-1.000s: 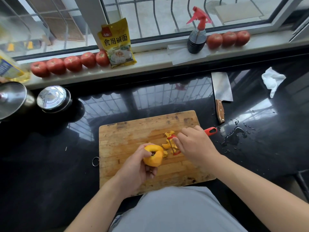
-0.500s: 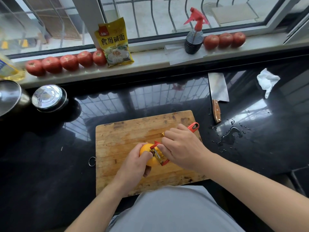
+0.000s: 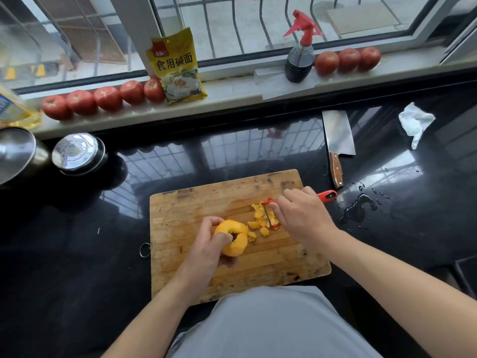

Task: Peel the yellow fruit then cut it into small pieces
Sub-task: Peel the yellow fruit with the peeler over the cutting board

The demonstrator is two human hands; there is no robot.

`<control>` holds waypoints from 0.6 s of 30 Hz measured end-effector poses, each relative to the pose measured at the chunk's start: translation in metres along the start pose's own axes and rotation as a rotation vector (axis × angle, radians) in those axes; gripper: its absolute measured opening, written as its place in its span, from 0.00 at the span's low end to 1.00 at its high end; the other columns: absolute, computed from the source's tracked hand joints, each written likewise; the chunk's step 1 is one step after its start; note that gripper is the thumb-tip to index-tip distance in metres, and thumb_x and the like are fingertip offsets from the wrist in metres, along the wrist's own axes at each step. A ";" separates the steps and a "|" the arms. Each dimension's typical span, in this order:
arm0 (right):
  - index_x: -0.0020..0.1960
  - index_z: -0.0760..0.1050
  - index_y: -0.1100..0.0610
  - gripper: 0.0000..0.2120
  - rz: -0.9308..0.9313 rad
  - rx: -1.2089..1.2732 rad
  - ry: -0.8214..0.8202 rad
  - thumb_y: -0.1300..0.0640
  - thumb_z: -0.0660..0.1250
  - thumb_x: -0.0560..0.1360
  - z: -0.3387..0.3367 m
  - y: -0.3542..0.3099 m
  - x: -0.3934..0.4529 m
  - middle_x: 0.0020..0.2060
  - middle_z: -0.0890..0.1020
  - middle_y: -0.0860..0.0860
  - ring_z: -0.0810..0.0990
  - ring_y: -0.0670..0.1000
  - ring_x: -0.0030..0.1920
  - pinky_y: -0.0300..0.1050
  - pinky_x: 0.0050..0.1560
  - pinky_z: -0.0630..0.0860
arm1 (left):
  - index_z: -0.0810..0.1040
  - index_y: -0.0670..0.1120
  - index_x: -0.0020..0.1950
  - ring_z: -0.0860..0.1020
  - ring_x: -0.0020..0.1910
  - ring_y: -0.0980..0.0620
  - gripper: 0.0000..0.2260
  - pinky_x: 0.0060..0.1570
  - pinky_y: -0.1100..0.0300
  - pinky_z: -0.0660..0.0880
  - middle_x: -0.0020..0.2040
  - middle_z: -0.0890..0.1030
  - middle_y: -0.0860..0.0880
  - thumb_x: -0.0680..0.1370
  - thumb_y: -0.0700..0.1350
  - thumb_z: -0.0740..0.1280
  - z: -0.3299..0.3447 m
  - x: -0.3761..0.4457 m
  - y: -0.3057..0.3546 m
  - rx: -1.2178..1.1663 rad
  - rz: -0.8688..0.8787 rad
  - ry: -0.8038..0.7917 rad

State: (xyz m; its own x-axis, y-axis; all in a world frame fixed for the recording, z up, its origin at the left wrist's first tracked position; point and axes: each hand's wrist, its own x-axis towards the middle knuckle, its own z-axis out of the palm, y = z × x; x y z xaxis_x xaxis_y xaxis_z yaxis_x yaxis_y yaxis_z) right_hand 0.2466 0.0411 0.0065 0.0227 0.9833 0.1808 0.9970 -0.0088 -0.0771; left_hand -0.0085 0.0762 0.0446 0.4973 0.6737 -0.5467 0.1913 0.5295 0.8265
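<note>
**Peeling over the board, peeler lifted clear of the fruit**

Your left hand (image 3: 206, 250) held the yellow fruit (image 3: 232, 240) over the middle of the wooden cutting board (image 3: 196, 213), fingers and thumb curled round it, with the dark stem hollow facing up and one fingertip set beside that hollow. Much of the visible surface looked already stripped (smooth and pale orange-yellow), though the underside was hidden by your palm.

Your right hand (image 3: 302, 215) gripped the red peeler (image 3: 326, 196), fingers closed round its handle, so that only the red tail showed on the right past your knuckles and the blade head poked out on the left. That head sat just right of the fruit, apart from it, over a small heap of yellow peelings (image 3: 260, 220) lying on the board.

Beyond the board's far right corner, a cleaver (image 3: 338, 135) lay flat on the black countertop (image 3: 77, 254), wooden handle pointing toward you. A puddle of water (image 3: 357, 208) spread just right of the peeler's tail, and a crumpled white tissue (image 3: 415, 122) lay farther right. On the far left stood two steel-lidded pots (image 3: 76, 153). Along the windowsill (image 3: 232, 94) ran a row of tomatoes (image 3: 105, 98) on the left, a yellow packet (image 3: 178, 68) leaning upright, a spray bottle (image 3: 299, 58) with a red trigger, and more tomatoes to its right.
</note>
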 end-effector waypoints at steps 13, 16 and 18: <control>0.38 0.72 0.55 0.18 -0.209 0.179 0.178 0.51 0.59 0.85 -0.036 -0.051 -0.006 0.33 0.73 0.50 0.68 0.51 0.34 0.50 0.39 0.67 | 0.82 0.54 0.54 0.77 0.32 0.45 0.13 0.31 0.54 0.75 0.40 0.81 0.43 0.78 0.56 0.61 0.014 0.002 -0.002 -0.119 -0.018 0.076; 0.38 0.72 0.55 0.18 -0.189 0.157 0.204 0.50 0.59 0.85 -0.033 -0.050 -0.006 0.34 0.73 0.50 0.66 0.50 0.34 0.48 0.39 0.64 | 0.81 0.56 0.47 0.73 0.27 0.49 0.12 0.27 0.58 0.70 0.34 0.77 0.50 0.77 0.57 0.59 0.017 0.001 -0.001 -0.045 0.000 0.108; 0.38 0.72 0.55 0.18 -0.205 0.159 0.204 0.50 0.59 0.85 -0.027 -0.046 -0.005 0.34 0.73 0.50 0.66 0.50 0.35 0.48 0.39 0.63 | 0.80 0.56 0.45 0.72 0.26 0.50 0.12 0.26 0.59 0.68 0.33 0.76 0.51 0.78 0.57 0.58 0.017 0.001 0.000 -0.004 0.001 0.105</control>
State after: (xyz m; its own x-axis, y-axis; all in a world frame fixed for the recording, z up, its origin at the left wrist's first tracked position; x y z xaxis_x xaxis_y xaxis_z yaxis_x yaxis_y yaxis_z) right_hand 0.2031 0.0314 0.0358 -0.1464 0.9047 0.4002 0.9588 0.2294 -0.1678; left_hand 0.0067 0.0681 0.0463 0.4055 0.7246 -0.5573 0.1871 0.5309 0.8265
